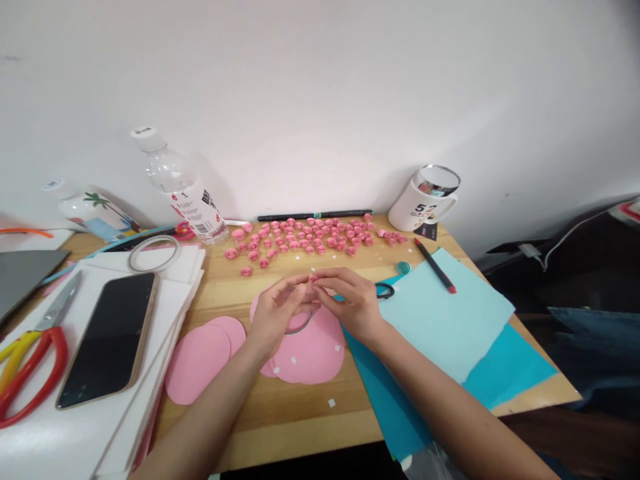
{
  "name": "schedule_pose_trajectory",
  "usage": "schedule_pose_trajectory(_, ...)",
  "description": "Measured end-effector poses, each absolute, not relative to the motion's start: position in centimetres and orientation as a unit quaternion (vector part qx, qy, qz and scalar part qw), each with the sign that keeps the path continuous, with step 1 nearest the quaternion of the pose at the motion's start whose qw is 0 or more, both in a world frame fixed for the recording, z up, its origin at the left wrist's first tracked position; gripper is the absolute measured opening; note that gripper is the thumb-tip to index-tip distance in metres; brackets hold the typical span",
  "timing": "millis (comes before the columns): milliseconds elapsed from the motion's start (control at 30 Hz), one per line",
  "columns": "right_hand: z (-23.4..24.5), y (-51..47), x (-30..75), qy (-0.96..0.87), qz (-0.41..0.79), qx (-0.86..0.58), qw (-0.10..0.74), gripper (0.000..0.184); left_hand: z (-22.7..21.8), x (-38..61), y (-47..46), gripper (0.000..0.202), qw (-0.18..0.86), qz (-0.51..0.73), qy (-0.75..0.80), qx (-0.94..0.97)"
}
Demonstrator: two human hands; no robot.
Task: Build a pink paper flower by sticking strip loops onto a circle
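Above the middle of the table, my left hand and my right hand meet with fingertips pinched together. Between them is a small rolled pink paper piece, mostly covered by the fingers. Below the hands lie large pink paper circles, with a ring-shaped tape roll on top, partly hidden by my left hand. Two more overlapping pink circles are beside my left forearm. Many small rolled pink paper flowers are spread behind the hands. A dark scissors handle shows just past my right hand.
At left, red-and-yellow scissors and a phone rest on white paper sheets. A clear bottle and a white mug stand near the wall. Light blue paper and a red-tipped pen lie at right.
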State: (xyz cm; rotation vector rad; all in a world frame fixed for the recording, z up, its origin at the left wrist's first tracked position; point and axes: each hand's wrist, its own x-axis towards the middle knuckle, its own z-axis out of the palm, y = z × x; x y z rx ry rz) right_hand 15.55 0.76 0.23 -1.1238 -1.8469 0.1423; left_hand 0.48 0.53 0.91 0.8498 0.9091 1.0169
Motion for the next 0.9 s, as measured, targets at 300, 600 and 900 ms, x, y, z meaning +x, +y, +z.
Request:
schedule_pose_trajectory(300, 1.2, 4.8, 25.4, -0.661, -0.041, -0.678, 0.319, 0.021, 0.5, 0.3, 0.4, 0.018, 0.487, 0.477, 0.497, 0.537)
schedule_pose_trajectory(600, -2.5, 8.3, 29.1, -0.66, -0.085, -0.723, 0.186, 0.027, -0.8, 0.0, 0.7, 0.016, 0.44, 0.483, 0.493, 0.574)
schedule_pose_trajectory(900, -2.4, 8.4, 29.4, -0.677, -0.066, -0.703, 0.208, 0.026, -0.9, -0.1, 0.6, 0.017, 0.442, 0.477, 0.487, 0.583)
